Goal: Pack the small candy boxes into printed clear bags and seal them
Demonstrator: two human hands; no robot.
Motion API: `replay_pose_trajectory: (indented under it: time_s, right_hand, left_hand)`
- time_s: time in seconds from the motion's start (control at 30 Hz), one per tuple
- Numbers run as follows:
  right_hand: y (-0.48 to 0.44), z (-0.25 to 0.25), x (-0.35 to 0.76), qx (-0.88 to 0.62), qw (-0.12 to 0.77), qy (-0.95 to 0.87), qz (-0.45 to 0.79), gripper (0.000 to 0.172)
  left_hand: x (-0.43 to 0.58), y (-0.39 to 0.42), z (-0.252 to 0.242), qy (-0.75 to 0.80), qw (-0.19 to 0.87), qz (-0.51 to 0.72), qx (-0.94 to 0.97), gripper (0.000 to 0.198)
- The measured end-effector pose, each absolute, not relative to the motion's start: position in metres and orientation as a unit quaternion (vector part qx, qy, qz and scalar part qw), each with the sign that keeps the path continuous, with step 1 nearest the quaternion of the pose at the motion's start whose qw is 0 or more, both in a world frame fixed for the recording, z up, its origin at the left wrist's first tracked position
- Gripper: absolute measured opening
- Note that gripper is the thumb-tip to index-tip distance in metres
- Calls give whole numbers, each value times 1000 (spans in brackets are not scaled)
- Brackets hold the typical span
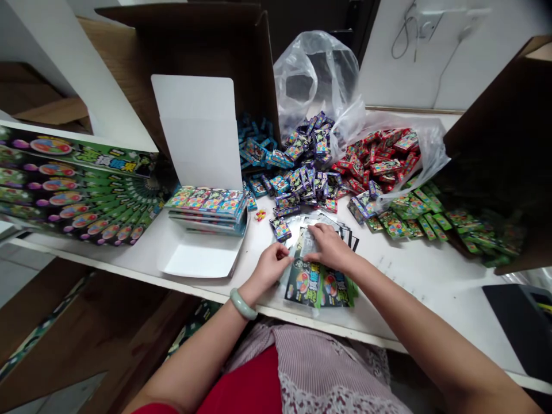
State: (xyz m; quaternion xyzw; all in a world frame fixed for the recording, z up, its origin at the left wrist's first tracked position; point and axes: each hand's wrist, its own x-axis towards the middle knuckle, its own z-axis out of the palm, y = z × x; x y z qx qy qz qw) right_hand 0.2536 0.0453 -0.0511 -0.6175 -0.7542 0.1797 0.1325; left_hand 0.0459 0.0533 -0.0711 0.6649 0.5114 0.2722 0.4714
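Note:
A small pile of printed candy pouches [304,282], with black, green and clear parts, lies in front of me near the table's front edge. My left hand [269,267], with a pale green bangle on its wrist, is closed with thumb and fingers pinched at the left edge of the top pouch. Across the upper part of the pouches rests my right hand [331,247], its thumb and fingers apart. Just beyond my left fingertips is a small purple candy box [281,229]. More silvery pouches are partly hidden beneath my right hand.
Behind are heaps of blue boxes [259,152], purple boxes [302,181], red boxes [388,161] and green boxes [401,215]. An open white display carton [196,132] holds stacked colourful packs [207,201]. Folded printed cartons [77,190] stand left; a large brown box [504,149] is right.

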Motion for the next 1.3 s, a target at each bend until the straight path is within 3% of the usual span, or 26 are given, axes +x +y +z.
replay_pose_trajectory:
  time_s: [0.13,0.33,0.43,0.53,0.6,0.8,0.9,1.0,1.07,1.17,1.23,1.3]
  right_hand:
    - [47,-50,259,-610,239,-720,227,64]
    - [44,-41,266,-607,374,-575,402,26]
    - [35,-23,275,-539,387,-513,545,30]
    - [22,-5,283,-461,292,-505,669,33]
    - [13,0,284,-451,264,-514,680,30]
    - [-8,5,275,-440,346,-535,633,30]
    - [-14,14,271,-423,362,-556,618,28]
    - [-23,26,263,-441,372,-611,543,25]
    - [-33,31,257,-501,436,-635,395,23]
    - [-51,23,244,-564,553,-573,219,51]
    - [-59,12,232,-541,558,-542,319,66]
    - [-63,2,220,-480,523,-524,470,61]
  left_hand:
    - [44,55,-50,476,523,295,642,5]
    - [44,47,-27,427,541,296,662,12]
    - [42,41,-17,417,470,294,720,12]
    - [39,35,-5,367,383,284,799,15]
    - [38,32,4,316,333,275,845,17]
    - [37,16,14,251,149,232,928,36]
    - [35,10,5,254,118,243,929,41]
    - [31,8,-4,266,184,297,898,40]
    - [29,9,-7,316,262,354,840,37]
    - [26,8,-3,405,420,438,684,37]
    - [27,5,2,405,515,460,599,40]
    - [31,-1,7,373,584,466,550,41]
